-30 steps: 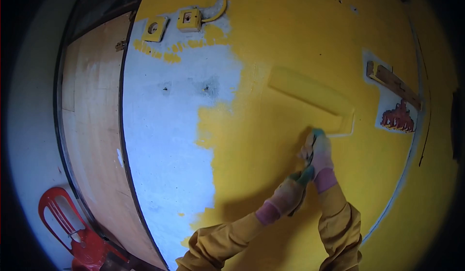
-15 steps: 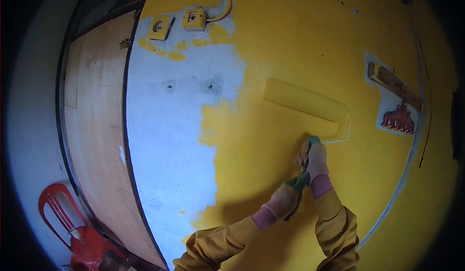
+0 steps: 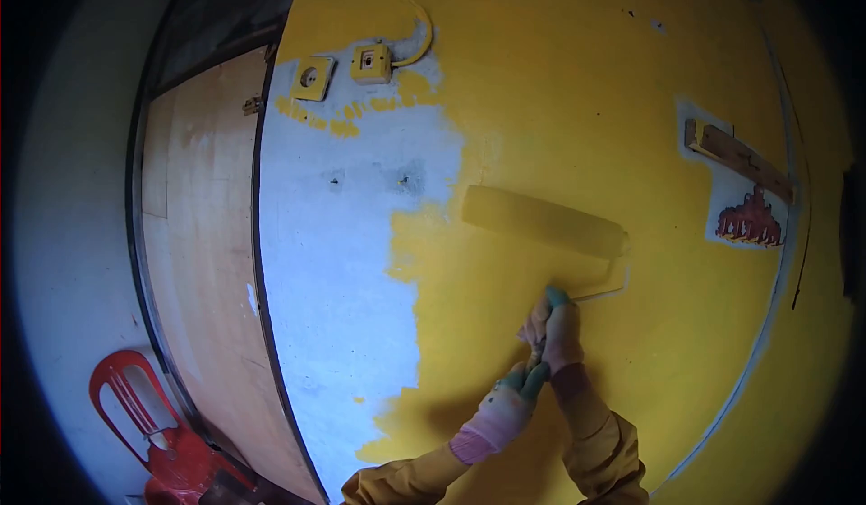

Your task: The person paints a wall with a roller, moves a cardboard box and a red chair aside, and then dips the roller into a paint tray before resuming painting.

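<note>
A yellow-coated paint roller [image 3: 544, 222] lies against the yellow-painted part of the wall [image 3: 550, 81], its sleeve tilted down to the right. Its wire frame bends round from the right end down to the handle. My right hand [image 3: 557, 329], in a pale glove with green fingertips, is closed round the upper handle, just under the frame. Lower and to the left, my left hand [image 3: 502, 407], gloved alike, is wrapped round the lower handle. Most of the handle is hidden by the gloves. Left of the roller, a bluish-white strip of wall [image 3: 338, 279] meets the yellow along a ragged edge.
Two yellow-spattered sockets [image 3: 370, 63] sit at upper left, one with a cable [image 3: 424, 36]. A wooden batten [image 3: 735, 157] juts out at right above a dark red patch [image 3: 750, 221]. A wooden door [image 3: 203, 234] and a red plastic chair [image 3: 176, 460] stand at left.
The roller and both hands have moved down and a little left along the wall. The view has shifted slightly, so the door and chair sit further right and lower.
</note>
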`<state>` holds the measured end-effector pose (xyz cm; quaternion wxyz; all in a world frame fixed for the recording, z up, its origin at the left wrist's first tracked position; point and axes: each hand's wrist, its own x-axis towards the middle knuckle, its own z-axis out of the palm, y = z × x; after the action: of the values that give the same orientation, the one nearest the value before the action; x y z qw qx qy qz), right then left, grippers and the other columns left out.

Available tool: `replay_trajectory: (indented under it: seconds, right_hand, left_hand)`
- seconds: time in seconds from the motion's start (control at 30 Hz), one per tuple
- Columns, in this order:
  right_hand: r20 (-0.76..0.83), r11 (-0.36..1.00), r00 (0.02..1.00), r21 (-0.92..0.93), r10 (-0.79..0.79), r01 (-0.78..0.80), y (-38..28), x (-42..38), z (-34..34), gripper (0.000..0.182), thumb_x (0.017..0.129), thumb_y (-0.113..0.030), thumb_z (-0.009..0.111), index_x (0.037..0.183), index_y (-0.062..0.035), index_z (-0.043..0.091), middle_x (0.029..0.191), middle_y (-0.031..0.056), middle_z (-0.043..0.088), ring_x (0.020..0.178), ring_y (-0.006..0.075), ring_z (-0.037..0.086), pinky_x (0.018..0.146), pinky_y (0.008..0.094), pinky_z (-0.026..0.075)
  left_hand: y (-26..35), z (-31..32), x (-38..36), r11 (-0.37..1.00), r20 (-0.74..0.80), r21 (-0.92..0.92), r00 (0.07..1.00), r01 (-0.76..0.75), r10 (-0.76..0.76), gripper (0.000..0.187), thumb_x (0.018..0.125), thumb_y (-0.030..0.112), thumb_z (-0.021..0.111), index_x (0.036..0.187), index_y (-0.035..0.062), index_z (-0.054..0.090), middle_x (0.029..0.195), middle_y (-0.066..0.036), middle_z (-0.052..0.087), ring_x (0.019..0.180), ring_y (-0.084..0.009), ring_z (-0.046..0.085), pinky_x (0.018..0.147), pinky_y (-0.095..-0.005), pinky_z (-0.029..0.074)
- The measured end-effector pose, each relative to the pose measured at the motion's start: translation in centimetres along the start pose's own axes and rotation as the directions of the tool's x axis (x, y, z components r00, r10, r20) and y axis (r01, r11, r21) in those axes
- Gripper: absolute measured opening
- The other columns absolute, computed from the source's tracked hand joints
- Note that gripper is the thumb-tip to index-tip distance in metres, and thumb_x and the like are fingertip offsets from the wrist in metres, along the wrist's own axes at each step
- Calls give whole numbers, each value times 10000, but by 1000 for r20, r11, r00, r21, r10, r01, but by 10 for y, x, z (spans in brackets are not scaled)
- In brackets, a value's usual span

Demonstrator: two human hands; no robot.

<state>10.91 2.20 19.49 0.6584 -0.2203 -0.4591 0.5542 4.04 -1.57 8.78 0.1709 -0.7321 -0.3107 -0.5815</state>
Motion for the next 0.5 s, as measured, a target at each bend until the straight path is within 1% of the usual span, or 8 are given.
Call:
replay_trajectory:
  seconds: [0.07,0.1,0.17,0.2,0.27,0.37,0.47,0.5]
  right_hand:
    - [61,999,998,42,11,-14,13,7,-3,364,819,-274,389,486,-136,340,336,21,259,281,170,263,362,305,263]
    - [126,997,992,79,17,-27,18,9,-3,363,815,-273,400,488,-128,342,345,32,276,290,178,283,367,317,276]
    - [137,992,989,102,55,-69,22,5,-2,360,818,-266,402,491,-126,344,347,30,270,295,182,289,383,320,294]
    - [123,990,989,103,85,-97,26,4,-2,356,817,-257,399,491,-126,342,350,28,268,301,184,294,390,318,298]
    - [109,985,987,110,120,-132,29,2,-3,352,816,-248,396,491,-125,341,353,27,266,306,187,298,396,316,302]
    - [70,991,990,36,124,-127,26,4,-5,396,832,-322,415,496,-127,338,359,25,278,313,183,317,411,315,331]
    - [208,997,977,-61,53,-41,21,11,-16,402,859,-384,403,590,-93,464,461,45,455,426,182,463,505,314,415]
    - [141,979,977,-105,-157,172,19,9,-19,397,872,-393,382,708,-55,509,588,74,526,543,185,521,581,308,437]
  left_hand:
    - [0,-9,-13,836,305,-226,851,501,-427,216,793,119,486,1004,74,494,691,-77,499,533,-198,507,507,-304,424]
    - [0,-13,-18,836,309,-214,847,505,-433,216,793,119,486,1004,74,494,691,-77,499,533,-198,507,507,-304,424]
    - [1,-18,-24,955,107,293,991,47,-82,211,823,226,511,978,82,500,583,-41,474,492,-159,486,484,-279,403]
    - [6,-18,-27,952,112,302,990,45,-82,211,823,226,511,978,82,500,583,-41,474,492,-159,486,484,-279,403]
    - [19,-17,-31,775,139,-64,775,629,-617,247,830,296,516,955,83,500,498,-18,435,438,-118,455,435,-259,377]
    - [19,-21,-26,665,239,-283,723,691,-649,229,822,282,532,912,75,492,483,-12,425,393,-102,428,389,-253,346]
    - [8,-22,-7,630,306,-445,770,636,-560,215,814,254,541,892,62,487,470,-10,412,351,-108,395,362,-246,321]
    - [8,-28,7,635,305,-437,770,637,-561,215,814,254,541,892,62,487,470,-10,412,351,-108,395,362,-246,321]
